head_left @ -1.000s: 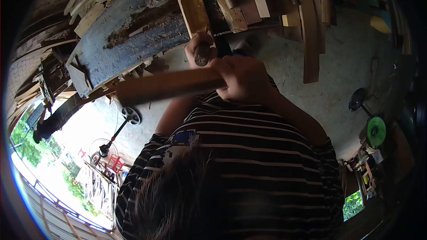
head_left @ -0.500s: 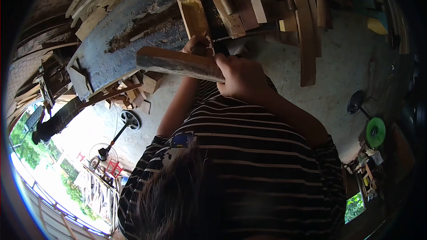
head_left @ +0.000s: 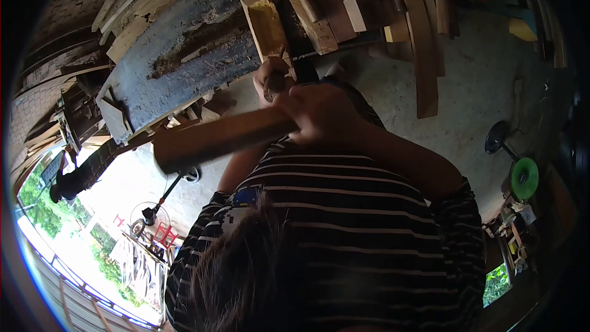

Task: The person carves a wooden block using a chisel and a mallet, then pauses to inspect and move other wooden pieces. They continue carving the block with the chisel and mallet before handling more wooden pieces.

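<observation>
My right hand [head_left: 329, 114] is wrapped round one end of a thick wooden block [head_left: 221, 138], which sticks out to the left, raised toward the camera and blurred at its far end. Just beyond it, my left hand [head_left: 269, 75] is closed round the handle of a chisel [head_left: 278, 86], its rounded end facing me. That fist rests at the near end of a pale wooden beam [head_left: 265, 24] with a hollow cut in it. The chisel's cutting tip is hard to make out.
A dark, worn workbench [head_left: 203, 43] carries the beam. Planks [head_left: 421, 55] and a wood-handled tool [head_left: 309, 5] lie at the right. Offcuts are heaped below the bench's edge. A fan [head_left: 150, 214] stands at the lower left, a green disc [head_left: 524, 178] at the right. Another person [head_left: 77, 175] is far left.
The wooden block has swung away from the chisel, its free end moving down and left and closer to the camera. My left hand stays by the beam, with the chisel handle's end now uncovered.
</observation>
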`<state>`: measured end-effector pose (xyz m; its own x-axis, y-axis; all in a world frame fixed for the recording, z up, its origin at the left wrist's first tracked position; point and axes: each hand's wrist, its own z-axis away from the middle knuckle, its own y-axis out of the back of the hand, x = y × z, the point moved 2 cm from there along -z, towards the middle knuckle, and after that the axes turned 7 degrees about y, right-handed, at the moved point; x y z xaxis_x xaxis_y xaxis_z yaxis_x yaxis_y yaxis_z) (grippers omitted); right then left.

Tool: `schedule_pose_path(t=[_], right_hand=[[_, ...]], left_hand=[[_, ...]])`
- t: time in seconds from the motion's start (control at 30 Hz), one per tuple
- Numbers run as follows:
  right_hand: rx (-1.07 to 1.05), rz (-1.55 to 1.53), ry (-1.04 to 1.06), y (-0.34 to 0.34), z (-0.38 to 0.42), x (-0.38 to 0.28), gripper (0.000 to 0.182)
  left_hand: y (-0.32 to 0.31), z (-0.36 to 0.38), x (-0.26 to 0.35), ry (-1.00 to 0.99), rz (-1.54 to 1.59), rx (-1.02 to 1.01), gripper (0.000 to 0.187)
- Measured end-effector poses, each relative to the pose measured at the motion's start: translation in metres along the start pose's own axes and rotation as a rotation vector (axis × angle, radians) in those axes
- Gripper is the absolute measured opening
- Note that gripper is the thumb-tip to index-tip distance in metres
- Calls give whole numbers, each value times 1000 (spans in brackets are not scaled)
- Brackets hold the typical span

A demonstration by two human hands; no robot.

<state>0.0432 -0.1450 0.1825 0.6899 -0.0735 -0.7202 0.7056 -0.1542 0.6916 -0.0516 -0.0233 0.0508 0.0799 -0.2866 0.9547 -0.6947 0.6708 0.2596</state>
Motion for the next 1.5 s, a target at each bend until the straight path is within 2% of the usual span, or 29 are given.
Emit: schedule_pose_path(t=[0.07, 0.1, 0.23, 0.3, 0.33, 0.4, 0.43, 0.47, 0.5, 0.53, 0.57, 0.67, 0.7, 0.77, 0.83, 0.87, 0.93, 0.97, 1.0, 1.07, 1.1, 1.17, 1.2, 1.27, 1.33, 1.4, 1.5], right_hand=[[-120, 20, -162, -6, 0, 5, 42], [-120, 22, -158, -7, 0, 5, 42], [-146, 24, -159, -7, 1, 1, 43], [-67, -51, -5, -2, 2, -8, 43], [-71, -50, -3, 0, 3, -12, 43], [140, -94, 249, 8, 4, -22, 42], [135, -96, 254, 4, 4, -17, 42], [54, -44, 84, -6, 5, -5, 41], [-26, 10, -86, -12, 7, 3, 40], [-30, 11, -81, -16, 10, 4, 40], [-49, 40, -108, -19, 11, 6, 38], [-76, 78, -112, -17, 10, 5, 39], [-62, 18, -77, -11, 8, 0, 42], [-48, -39, -32, -4, 5, -8, 47], [-23, -2, 181, -2, 6, -18, 56], [-24, -2, 184, -5, 5, -15, 56], [-87, 22, -92, -14, 4, 3, 56], [-84, 24, -96, -15, 4, 6, 56], [-55, 38, -75, -13, 2, 9, 56], [-25, 51, -57, -8, 1, 6, 57], [11, 33, 65, 2, 0, -4, 56], [100, 2, 271, 9, -2, -16, 56], [96, 3, 274, 6, -1, -14, 56], [-3, 118, -55, -6, 0, 4, 58], [28, 121, 9, -2, 1, 8, 60], [-3, 185, 68, 7, 4, -3, 61], [53, 109, 226, 12, 9, -14, 62]], left_hand=[[2, 1, 8, 80, -117, -10, 8], [0, 0, 5, 20, -69, -4, 7], [2, 3, 7, 20, -19, -17, 4], [0, 7, 12, 59, 97, -38, 9], [-3, 9, 13, 61, 98, -34, 9], [-6, 13, 13, 67, 127, 9, 16], [-4, 14, 11, 38, 101, -4, 15], [-2, 13, 8, 39, 98, 3, 15], [-1, 12, 6, -42, 65, -35, 14], [0, 13, 4, -123, 32, -74, 14], [-1, 18, 2, -70, -97, -12, 14], [0, 14, 5, -102, -35, -10, 13], [0, 15, 4, -45, -11, -29, 11], [-1, 13, 4, -56, 41, -49, 11], [-3, 15, 7, -59, 67, -74, 12], [-2, 15, 4, -59, 66, -71, 12], [0, 16, -2, -32, -13, -60, 13], [2, 15, -3, -153, 6, -111, 10], [1, 15, -3, -160, 10, -110, 10], [1, 18, -5, -29, -74, -55, 9], [1, 12, -3, 33, 147, -75, 8], [-1, 12, 7, 99, 150, -34, 9], [0, 12, 4, 163, 171, -39, 10], [2, 5, 0, 246, -61, -6, 15], [1, 8, -19, 211, -62, 14, 20], [0, 9, -14, 81, 180, -33, 19], [-1, 12, -2, 41, 162, -50, 18]])
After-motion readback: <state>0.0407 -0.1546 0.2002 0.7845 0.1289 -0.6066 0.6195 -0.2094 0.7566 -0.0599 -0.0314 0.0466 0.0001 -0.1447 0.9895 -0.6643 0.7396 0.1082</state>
